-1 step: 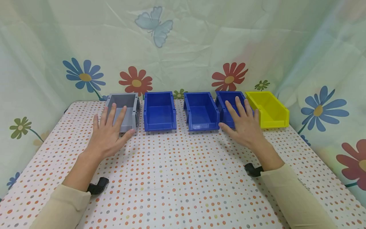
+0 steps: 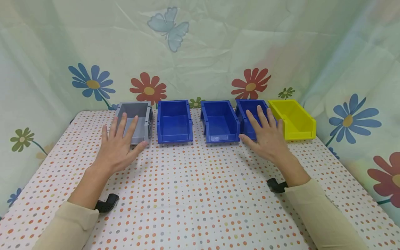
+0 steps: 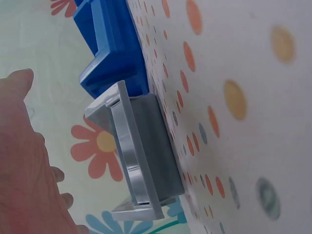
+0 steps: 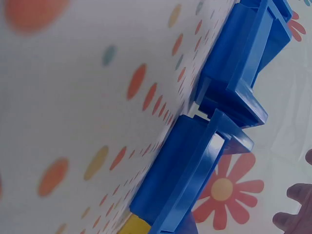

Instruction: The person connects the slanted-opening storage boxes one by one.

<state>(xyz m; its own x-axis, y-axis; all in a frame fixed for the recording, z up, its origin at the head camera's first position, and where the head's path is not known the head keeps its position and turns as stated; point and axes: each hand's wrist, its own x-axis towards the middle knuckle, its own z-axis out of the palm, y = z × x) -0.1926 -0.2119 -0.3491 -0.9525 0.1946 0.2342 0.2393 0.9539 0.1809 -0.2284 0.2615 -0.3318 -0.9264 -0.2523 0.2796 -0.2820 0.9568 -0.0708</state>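
Bin [image 3: 146, 151], gray, plain-fronted | left hand [image 2: 115, 151] near | right hand [image 2: 268, 143] near blue bin [image 4: 181, 168]

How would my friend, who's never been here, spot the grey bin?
On the dotted table, find the row of bins along the far side. Go to its left end, partly behind the left hand in the head view. There's the grey bin, the only grey one; the others are blue or yellow.

I'd call my gray bin [image 3: 158, 146] smooth, glossy plastic, same as the blue bins [image 2: 175, 125] right of it. Backdrop [image 2: 212, 52] behind it looks crinkly with a faint sheen.
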